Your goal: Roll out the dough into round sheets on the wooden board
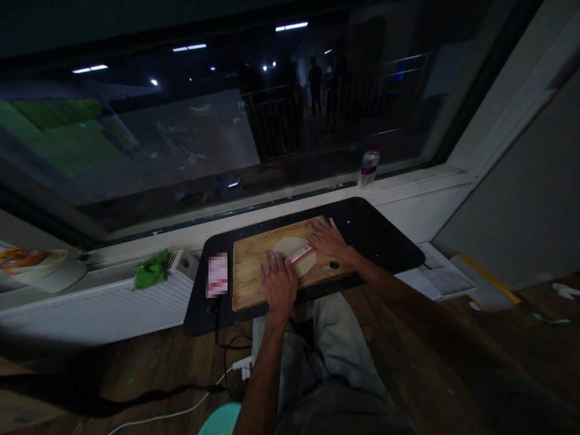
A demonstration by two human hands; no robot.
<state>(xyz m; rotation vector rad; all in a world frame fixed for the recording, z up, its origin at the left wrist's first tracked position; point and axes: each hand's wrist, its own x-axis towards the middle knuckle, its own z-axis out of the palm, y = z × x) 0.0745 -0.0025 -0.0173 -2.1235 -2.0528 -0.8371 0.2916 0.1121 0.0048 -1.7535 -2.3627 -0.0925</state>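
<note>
A thin round of pale dough (pixel 304 270) lies flat on the wooden cutting board (pixel 248 279). Across the dough runs a slim rolling pin (pixel 300 254) with a white and red-orange label; its two ends are hidden beneath my hands. My left hand (pixel 278 281) rests over the pin's near-left end, fingers stretched out and lying flat at the dough's left edge. Over the far-right end is my right hand (pixel 330 237), palm down, its fingers extended toward the board's back edge. Whitish flour or dough marks show on the fingers of both hands.
The board sits on a black tabletop (pixel 385 241) below a window. A phone (pixel 217 275) with a blurred screen lies on its left. A bottle (pixel 369 166) stands on the sill. Green leaves (pixel 152 269) rest on the radiator (pixel 122 305). Cables (pixel 181 412) and a turquoise basin (pixel 222 420) are below.
</note>
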